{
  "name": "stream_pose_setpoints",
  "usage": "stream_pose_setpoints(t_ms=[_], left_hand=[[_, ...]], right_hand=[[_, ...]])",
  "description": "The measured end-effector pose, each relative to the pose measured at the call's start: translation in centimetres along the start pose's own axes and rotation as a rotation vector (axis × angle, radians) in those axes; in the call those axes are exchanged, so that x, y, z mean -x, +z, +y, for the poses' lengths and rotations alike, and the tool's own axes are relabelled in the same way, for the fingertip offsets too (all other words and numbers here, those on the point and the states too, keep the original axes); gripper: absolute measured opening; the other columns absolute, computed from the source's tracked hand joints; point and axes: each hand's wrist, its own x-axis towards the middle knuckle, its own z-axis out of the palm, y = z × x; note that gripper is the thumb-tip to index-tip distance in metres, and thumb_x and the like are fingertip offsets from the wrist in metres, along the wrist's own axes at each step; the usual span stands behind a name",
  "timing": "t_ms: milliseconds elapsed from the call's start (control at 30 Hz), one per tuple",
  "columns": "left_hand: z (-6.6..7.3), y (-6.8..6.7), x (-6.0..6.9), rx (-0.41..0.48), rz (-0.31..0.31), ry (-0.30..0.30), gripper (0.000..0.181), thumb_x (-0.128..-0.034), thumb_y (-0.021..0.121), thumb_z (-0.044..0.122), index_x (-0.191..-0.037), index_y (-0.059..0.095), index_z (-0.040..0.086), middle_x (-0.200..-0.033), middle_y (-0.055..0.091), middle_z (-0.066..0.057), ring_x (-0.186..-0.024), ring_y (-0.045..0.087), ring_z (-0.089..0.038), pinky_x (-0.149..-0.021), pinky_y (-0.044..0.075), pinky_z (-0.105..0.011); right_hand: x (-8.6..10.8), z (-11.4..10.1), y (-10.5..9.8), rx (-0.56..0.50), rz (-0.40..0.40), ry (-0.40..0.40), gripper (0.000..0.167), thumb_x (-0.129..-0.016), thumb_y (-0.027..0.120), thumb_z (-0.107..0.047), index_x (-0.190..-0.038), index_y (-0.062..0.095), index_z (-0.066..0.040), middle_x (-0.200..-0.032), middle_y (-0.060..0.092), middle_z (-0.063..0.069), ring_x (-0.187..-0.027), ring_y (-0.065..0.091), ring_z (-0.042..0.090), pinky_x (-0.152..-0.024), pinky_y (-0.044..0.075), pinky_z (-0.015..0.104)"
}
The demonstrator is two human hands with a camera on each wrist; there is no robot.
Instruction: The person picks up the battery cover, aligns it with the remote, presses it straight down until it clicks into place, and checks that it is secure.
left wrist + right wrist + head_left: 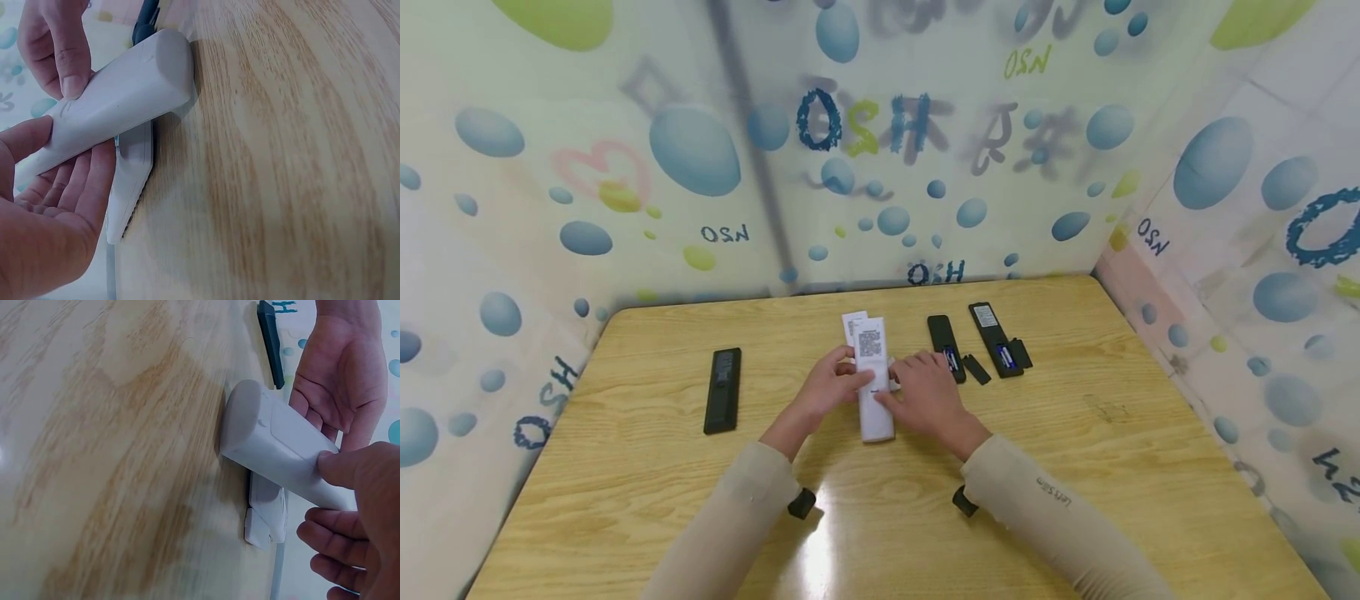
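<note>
Both hands hold a white remote control [874,412] with its label side up, just over the table. My left hand [829,387] has its thumb on the upper face and its fingers beneath, as the left wrist view shows. On the opposite edge, my right hand [927,390] rests its thumb on the back, near the outline of a cover [294,434]. Another white remote control [852,320] lies behind and partly under the held one. Beside it in the right wrist view is a small white piece [255,529], perhaps a battery cover.
Two black remotes [940,331] [985,323] lie right with batteries showing, their loose covers [976,369] [1020,352] beside them. One black remote [722,392] lies face down at left. Behind the wooden table [625,500] hangs a patterned curtain [880,192].
</note>
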Motion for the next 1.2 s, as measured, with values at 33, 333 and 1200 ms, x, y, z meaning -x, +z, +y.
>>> stream_pose_setpoints(t_ms=[33,333,1200], left_hand=[[0.02,0.01,-0.02,0.001,0.002,-0.002,0.027,-0.0933,0.066,0.017,-0.118,0.056,0.011,-0.104,0.06,-0.009,-0.089,0.061,-0.017,-0.076,0.057,-0.031],[0.26,-0.07,0.09,-0.012,-0.002,0.001,0.029,-0.0933,0.066,0.017,-0.118,0.056,0.008,-0.107,0.062,-0.011,-0.088,0.061,-0.017,-0.082,0.057,-0.038],[-0.44,-0.01,-0.17,-0.003,0.007,0.011,0.03,-0.0935,0.066,0.017,-0.121,0.056,0.009,-0.111,0.06,-0.012,-0.094,0.061,-0.017,-0.081,0.058,-0.036]], right_hand=[[-0.03,0.02,-0.01,0.002,0.0,0.001,0.044,-0.092,0.054,-0.06,-0.107,0.065,-0.02,-0.112,0.068,-0.003,-0.117,0.053,0.023,-0.105,0.036,0.046],[0.02,0.07,-0.14,-0.003,0.014,-0.003,0.047,-0.092,0.055,-0.06,-0.113,0.066,-0.02,-0.114,0.068,-0.003,-0.117,0.053,0.022,-0.106,0.036,0.045],[-0.46,-0.24,-0.47,-0.099,-0.013,0.049,0.044,-0.088,0.064,-0.057,-0.11,0.066,-0.018,-0.095,0.065,-0.006,-0.108,0.053,0.021,-0.104,0.035,0.044]])
